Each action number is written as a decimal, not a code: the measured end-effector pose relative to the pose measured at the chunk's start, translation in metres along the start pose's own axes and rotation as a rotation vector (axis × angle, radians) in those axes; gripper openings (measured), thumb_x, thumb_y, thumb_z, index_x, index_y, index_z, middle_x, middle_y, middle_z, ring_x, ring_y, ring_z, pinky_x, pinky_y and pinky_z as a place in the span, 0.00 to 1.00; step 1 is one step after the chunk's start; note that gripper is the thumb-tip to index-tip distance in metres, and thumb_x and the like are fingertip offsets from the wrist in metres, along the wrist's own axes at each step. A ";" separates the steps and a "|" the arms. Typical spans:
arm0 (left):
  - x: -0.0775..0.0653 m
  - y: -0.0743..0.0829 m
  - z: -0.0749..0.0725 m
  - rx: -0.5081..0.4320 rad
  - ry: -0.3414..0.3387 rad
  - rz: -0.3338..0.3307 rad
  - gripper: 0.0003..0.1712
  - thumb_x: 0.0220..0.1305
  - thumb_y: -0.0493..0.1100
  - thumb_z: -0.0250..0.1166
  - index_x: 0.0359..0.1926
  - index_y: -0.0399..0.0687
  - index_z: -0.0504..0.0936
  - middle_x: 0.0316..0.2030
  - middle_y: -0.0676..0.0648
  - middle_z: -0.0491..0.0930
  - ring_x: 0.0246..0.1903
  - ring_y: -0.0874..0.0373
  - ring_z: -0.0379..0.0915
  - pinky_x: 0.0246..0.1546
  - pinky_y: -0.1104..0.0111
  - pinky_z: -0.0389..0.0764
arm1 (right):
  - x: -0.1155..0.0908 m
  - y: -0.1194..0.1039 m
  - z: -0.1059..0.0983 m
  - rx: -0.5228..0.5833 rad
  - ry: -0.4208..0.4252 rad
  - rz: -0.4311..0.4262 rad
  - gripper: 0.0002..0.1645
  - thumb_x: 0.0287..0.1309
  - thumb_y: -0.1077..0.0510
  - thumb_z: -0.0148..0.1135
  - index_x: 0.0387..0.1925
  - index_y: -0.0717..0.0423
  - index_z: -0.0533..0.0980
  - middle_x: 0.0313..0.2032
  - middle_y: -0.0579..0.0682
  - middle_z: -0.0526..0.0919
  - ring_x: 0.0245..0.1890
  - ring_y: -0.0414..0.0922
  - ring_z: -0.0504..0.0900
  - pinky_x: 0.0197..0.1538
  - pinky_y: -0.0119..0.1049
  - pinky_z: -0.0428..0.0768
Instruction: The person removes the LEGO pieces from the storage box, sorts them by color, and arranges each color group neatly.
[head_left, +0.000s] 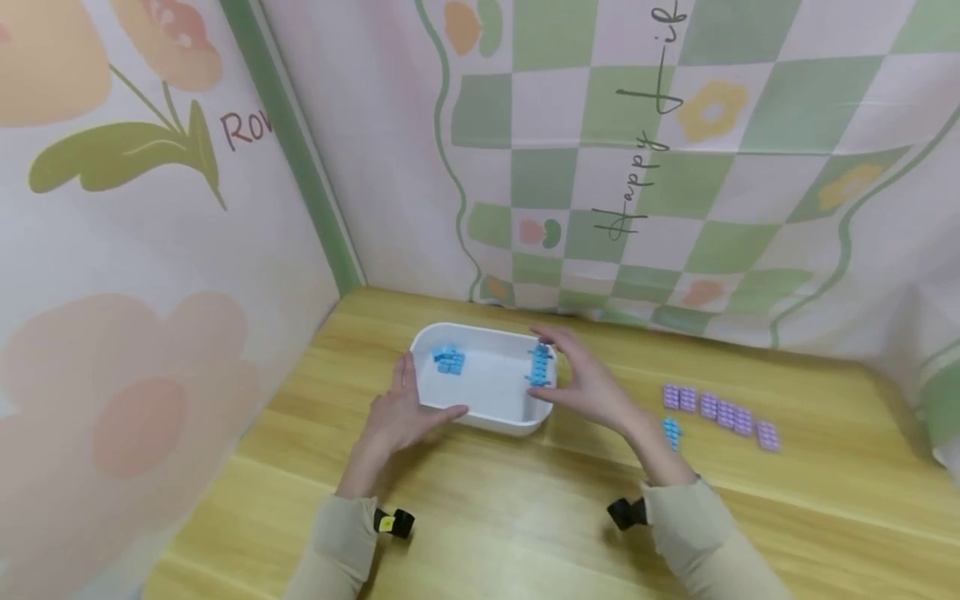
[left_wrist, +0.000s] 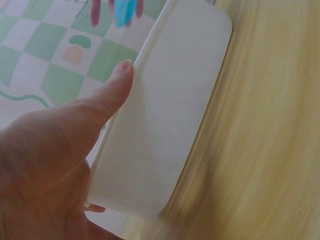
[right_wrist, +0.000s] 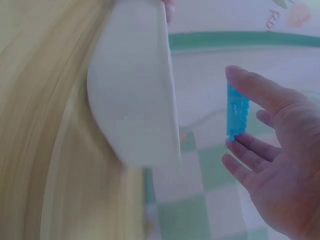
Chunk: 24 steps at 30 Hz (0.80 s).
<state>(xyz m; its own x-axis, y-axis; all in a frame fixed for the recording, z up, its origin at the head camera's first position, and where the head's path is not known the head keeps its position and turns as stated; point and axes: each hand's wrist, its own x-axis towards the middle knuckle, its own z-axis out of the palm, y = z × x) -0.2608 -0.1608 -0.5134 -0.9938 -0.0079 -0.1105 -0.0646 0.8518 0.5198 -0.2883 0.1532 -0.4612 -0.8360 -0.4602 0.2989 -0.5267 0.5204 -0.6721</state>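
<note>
A white plastic tray (head_left: 480,421) stands on the table, with blue studded toy blocks (head_left: 450,361) lying in its left part. My left hand (head_left: 396,417) grips the tray's left end, the thumb (left_wrist: 117,82) along the front rim and the fingers at the left side. Above the tray's right end my right hand (head_left: 594,390) pinches a blue toy block piece (head_left: 539,365) lengthwise between thumb and fingertips. In the right wrist view this blue piece (right_wrist: 237,110) is held upright, its bumpy side toward the palm, above the level of the tray rim.
To the right on the wooden table (head_left: 510,517) lie several purple studded blocks (head_left: 726,414) in a loose row. One more blue block piece (head_left: 671,433) lies in front of them. A checked curtain (head_left: 577,167) hangs behind the table, and a flowered wall (head_left: 150,275) borders it at left.
</note>
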 end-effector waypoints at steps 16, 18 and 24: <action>0.000 -0.007 -0.003 0.020 -0.008 -0.008 0.86 0.56 0.87 0.68 0.90 0.42 0.30 0.91 0.38 0.37 0.49 0.33 0.83 0.58 0.36 0.86 | -0.112 0.059 -0.072 -0.129 0.136 0.055 0.53 0.55 0.65 0.84 0.79 0.64 0.67 0.67 0.67 0.78 0.68 0.34 0.75 0.64 0.09 0.69; -0.001 -0.004 -0.003 0.023 -0.011 -0.009 0.86 0.57 0.86 0.68 0.90 0.41 0.31 0.91 0.37 0.37 0.53 0.30 0.83 0.62 0.33 0.84 | -0.126 0.069 -0.077 -0.157 0.152 0.058 0.52 0.53 0.66 0.85 0.77 0.66 0.69 0.65 0.68 0.80 0.63 0.20 0.70 0.62 0.08 0.70; -0.001 0.000 0.000 0.010 -0.021 0.001 0.85 0.57 0.85 0.69 0.90 0.41 0.31 0.91 0.36 0.37 0.59 0.25 0.81 0.64 0.31 0.82 | -0.161 0.090 -0.086 -0.233 0.157 0.093 0.52 0.47 0.65 0.87 0.73 0.72 0.72 0.62 0.72 0.81 0.57 0.11 0.63 0.55 0.11 0.71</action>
<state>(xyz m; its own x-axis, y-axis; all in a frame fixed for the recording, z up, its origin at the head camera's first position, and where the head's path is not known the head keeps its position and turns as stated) -0.2599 -0.1606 -0.5127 -0.9918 0.0033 -0.1276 -0.0629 0.8572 0.5112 -0.2143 0.3362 -0.5121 -0.8865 -0.2951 0.3564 -0.4523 0.7148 -0.5334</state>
